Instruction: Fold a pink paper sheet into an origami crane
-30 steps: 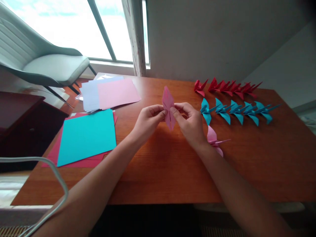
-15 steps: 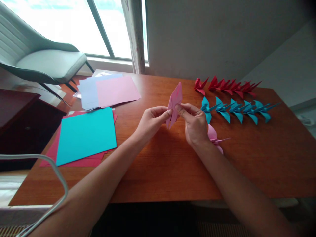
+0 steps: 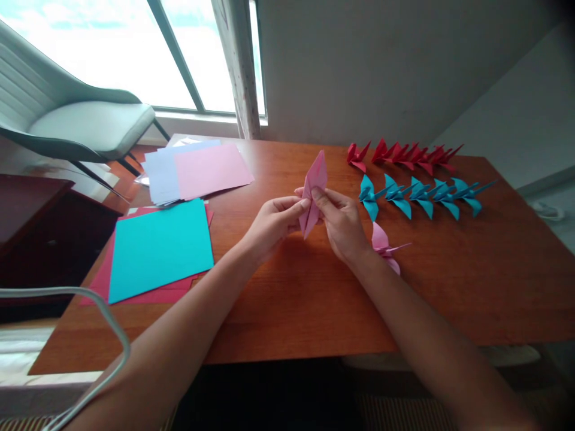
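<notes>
A wooden table (image 3: 291, 311) stands against a pale wall, with a window and a grey chair (image 3: 81, 123) beyond its far left corner. Your left hand (image 3: 269, 224) and right hand (image 3: 344, 224) meet above the middle of the table, raised off the surface. Both pinch a folded pink paper (image 3: 313, 191) between thumb and fingertips, the left from its left edge, the right from its right edge near the mid-fold. Its upper point rises above your fingers; its lower point hangs just beneath them.

The paper looks light, thin and easily creased, so a firm squeeze would likely crush the folds. Hold it on the flat layered flaps near the middle, not on the slender points, which would bend or tear.

Just beside your right wrist lies a finished pink crane (image 3: 384, 245). Beyond your right hand run a row of blue cranes (image 3: 417, 196) and, farther off, a row of red cranes (image 3: 404, 154). To the left of your left hand lie a turquoise sheet (image 3: 159, 248) on red sheets and, farther away, pink and lilac sheets (image 3: 197, 170). Bare wood lies under and in front of your hands, toward the near edge.
</notes>
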Available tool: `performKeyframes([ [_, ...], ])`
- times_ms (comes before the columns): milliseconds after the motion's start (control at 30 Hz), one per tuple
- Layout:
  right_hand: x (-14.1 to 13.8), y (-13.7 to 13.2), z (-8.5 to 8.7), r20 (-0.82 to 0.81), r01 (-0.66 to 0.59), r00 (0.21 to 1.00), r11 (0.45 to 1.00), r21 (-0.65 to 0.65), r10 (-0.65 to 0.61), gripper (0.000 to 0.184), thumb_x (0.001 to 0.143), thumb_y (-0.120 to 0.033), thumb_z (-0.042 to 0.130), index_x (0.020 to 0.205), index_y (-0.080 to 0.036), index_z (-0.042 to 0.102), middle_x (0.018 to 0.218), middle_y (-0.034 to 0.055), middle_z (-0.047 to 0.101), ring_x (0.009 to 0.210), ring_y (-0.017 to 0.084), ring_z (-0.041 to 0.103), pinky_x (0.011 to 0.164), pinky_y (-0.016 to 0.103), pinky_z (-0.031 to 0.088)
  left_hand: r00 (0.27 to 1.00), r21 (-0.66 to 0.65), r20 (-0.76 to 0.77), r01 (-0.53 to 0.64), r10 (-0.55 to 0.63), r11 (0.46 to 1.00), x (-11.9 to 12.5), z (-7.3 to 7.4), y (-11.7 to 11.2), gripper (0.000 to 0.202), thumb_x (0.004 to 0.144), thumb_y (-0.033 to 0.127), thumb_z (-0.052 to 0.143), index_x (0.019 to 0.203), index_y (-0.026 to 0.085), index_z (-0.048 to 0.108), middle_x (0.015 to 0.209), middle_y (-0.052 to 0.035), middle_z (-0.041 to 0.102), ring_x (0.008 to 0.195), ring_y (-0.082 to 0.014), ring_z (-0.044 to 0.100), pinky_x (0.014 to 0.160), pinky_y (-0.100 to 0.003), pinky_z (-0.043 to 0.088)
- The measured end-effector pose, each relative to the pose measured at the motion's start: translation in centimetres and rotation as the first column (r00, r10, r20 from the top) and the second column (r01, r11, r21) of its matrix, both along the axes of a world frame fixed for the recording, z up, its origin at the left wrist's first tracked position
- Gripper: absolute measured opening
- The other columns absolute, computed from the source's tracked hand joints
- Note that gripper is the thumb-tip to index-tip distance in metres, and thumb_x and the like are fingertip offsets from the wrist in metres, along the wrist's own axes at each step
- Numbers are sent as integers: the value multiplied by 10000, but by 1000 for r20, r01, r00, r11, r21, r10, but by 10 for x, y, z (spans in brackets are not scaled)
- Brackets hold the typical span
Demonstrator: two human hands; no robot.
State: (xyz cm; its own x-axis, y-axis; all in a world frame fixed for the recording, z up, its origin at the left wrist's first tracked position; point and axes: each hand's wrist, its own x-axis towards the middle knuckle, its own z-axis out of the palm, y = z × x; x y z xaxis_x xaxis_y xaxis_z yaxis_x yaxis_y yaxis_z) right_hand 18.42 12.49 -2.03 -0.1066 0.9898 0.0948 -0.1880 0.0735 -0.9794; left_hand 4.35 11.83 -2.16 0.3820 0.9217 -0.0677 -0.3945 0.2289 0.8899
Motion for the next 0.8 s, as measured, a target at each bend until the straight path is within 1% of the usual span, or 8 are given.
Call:
performKeyframes([
  [100,0,-3,4,-22,-4,1000,997,-81,2,435,853,-605,670,1046,-234,786,927,33,774,810,197,717,607,293,589,999,-19,10,36,-35,999,3,-3,-2,316,807,436,809,874,131,769,801,-47,744,725,-120,665,755,-252,513],
  [200,2,-5,8,-34,-79,997,990,-119,76,456,852,-600,674,1105,-233,764,999,47,778,811,199,724,577,285,591,1000,-13,-1,29,-29,1000,5,-4,-3,317,763,422,845,832,125,756,751,-22,722,707,-108,650,736,-238,497],
  [300,5,-6,11,-56,-172,984,978,-118,166,450,843,-580,698,1159,-261,728,1111,52,773,872,212,739,602,299,614,998,-16,-11,56,-56,998,5,-3,-3,324,749,420,855,831,124,753,760,-30,728,723,-123,666,753,-259,514],
  [400,7,-6,12,-79,-208,977,970,-127,199,417,852,-564,697,1124,-249,725,1092,65,781,888,222,749,593,296,615,995,-31,-23,99,-99,995,5,0,-4,321,738,400,864,852,120,758,809,-58,752,756,-153,692,767,-294,538],
  [533,8,-7,14,-78,-206,977,974,-92,199,412,875,-575,672,1114,-242,709,1136,73,773,880,212,750,530,251,578,990,-37,-32,133,-134,990,4,1,-5,297,772,396,839,850,119,765,817,-71,766,759,-156,706,771,-297,546],
  [667,9,-4,16,-11,-144,990,989,-40,144,522,803,-577,757,1200,-254,655,1199,75,759,879,205,738,525,243,573,987,-41,-44,150,-152,988,3,0,-4,312,775,394,840,857,100,776,812,-100,780,747,-163,719,758,-287,546],
  [733,10,-2,15,-4,-122,993,992,-38,122,519,771,-552,795,1167,-243,664,1167,75,770,863,204,737,537,251,579,990,-40,-37,134,-136,990,3,0,-4,317,774,399,842,863,101,776,822,-98,783,753,-158,722,773,-282,549],
  [800,10,0,14,-19,-124,992,991,-57,123,455,779,-545,782,1094,-231,689,1112,73,783,840,203,738,513,249,565,992,-41,-29,121,-122,992,2,1,-3,316,782,394,839,879,101,775,830,-94,784,763,-154,727,792,-278,553],
])
